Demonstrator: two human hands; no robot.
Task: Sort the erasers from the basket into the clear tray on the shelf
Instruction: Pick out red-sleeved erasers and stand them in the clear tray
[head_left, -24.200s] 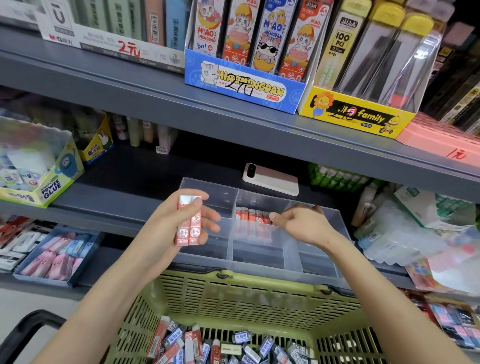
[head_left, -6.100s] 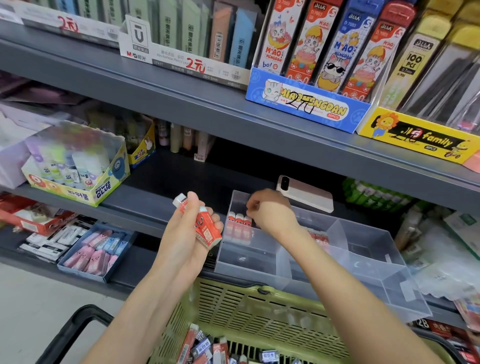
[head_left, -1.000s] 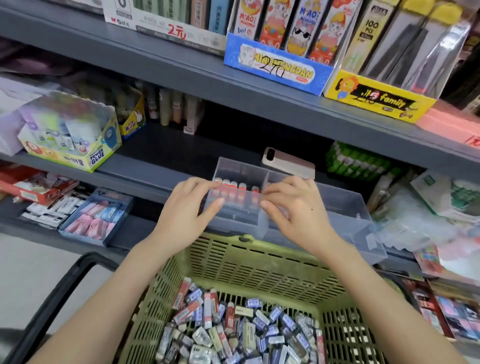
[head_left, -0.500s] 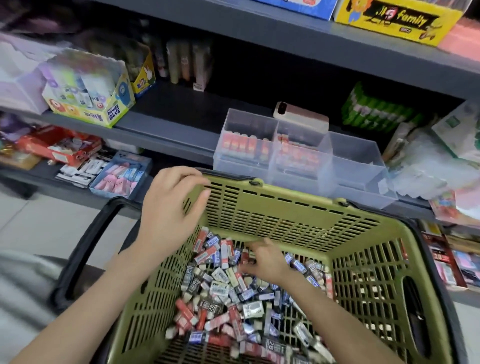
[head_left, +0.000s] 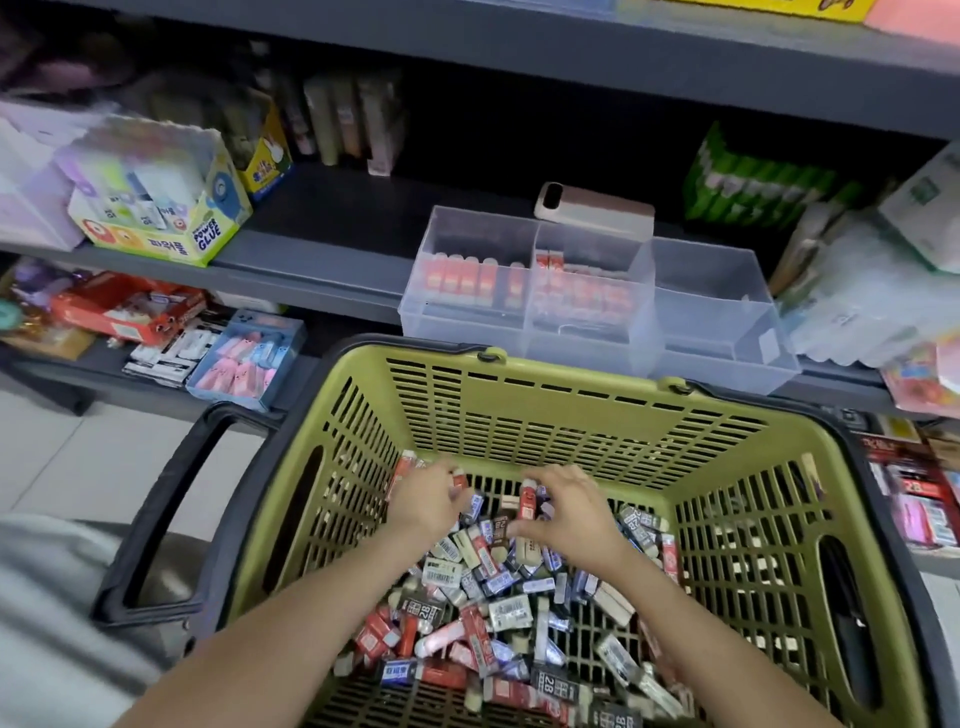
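Head view: a green slatted basket (head_left: 571, 366) with black handles (head_left: 156, 514) fills the near half of the frame, pushed up against the front of a grey shelf (head_left: 322, 270). A loose pile of erasers (head_left: 493, 613) in red, blue, black and white sleeves covers its floor.

Both forearms reach into the basket from the near edge. The right hand (head_left: 571, 512) is at the far end of the pile, with its thumb and curled fingers pinching a red-sleeved eraser (head_left: 527, 501) that stands nearly upright. The left hand (head_left: 423, 501), just to its left, is seen from the back with its fingers curled down into the pile. The end of a red eraser (head_left: 460, 478) shows at its fingertips, but I cannot tell whether it grips it.

The clear tray (head_left: 717, 322) sits on the shelf just beyond the basket's far rim, split into three compartments. The left compartment has a row of red erasers standing on end, and the middle one has more of them, packed tighter.

A pink phone (head_left: 595, 210) lies behind the tray. To the far left stands a yellow Power Glue box (head_left: 171, 208), and to the far right are green packs (head_left: 753, 182). On a lower shelf at the left, a blue tray (head_left: 249, 358) holds pink and blue erasers.
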